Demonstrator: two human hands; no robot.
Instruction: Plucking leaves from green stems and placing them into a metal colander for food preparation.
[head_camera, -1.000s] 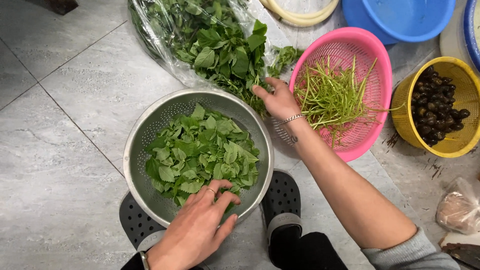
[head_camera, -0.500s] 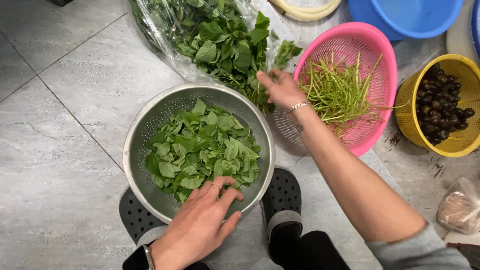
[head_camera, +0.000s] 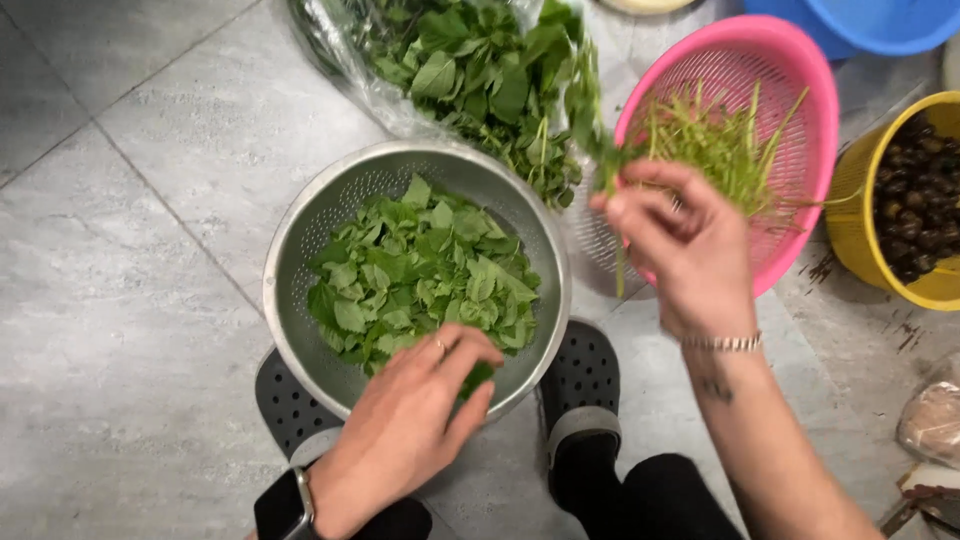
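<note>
Leaves (head_camera: 425, 275), plucked, flat and bright green, fill the steel colander (head_camera: 300, 250) that sits low and centre in the frame on the grey tiled floor (head_camera: 130, 300), between two black perforated shoes (head_camera: 585, 375). Above it, at the top centre, a clear plastic bag (head_camera: 335, 50) spills a larger heap of darker greens (head_camera: 480, 80) still on their stalks. To the right of that heap stands a pink basket (head_camera: 815, 130) holding thin green stems (head_camera: 720, 140), and further right, at the frame edge, a yellow bowl (head_camera: 850, 220) of dark round things. A blue tub (head_camera: 880, 20) shows at the top right corner.

The left hand (head_camera: 415, 420), with a black watch at the wrist, lies over the colander's near rim, fingers curled loosely onto the leaves at the lower right of the pile; its grip is narrow, touching leaves rather than clearly lifting any. The right hand (head_camera: 680, 240), a bracelet at its wrist, is raised just right of the colander and in front of the pink basket, blurred, its grip pinched on a leafy sprig (head_camera: 600, 130) whose stem hangs below the fingers.
</note>
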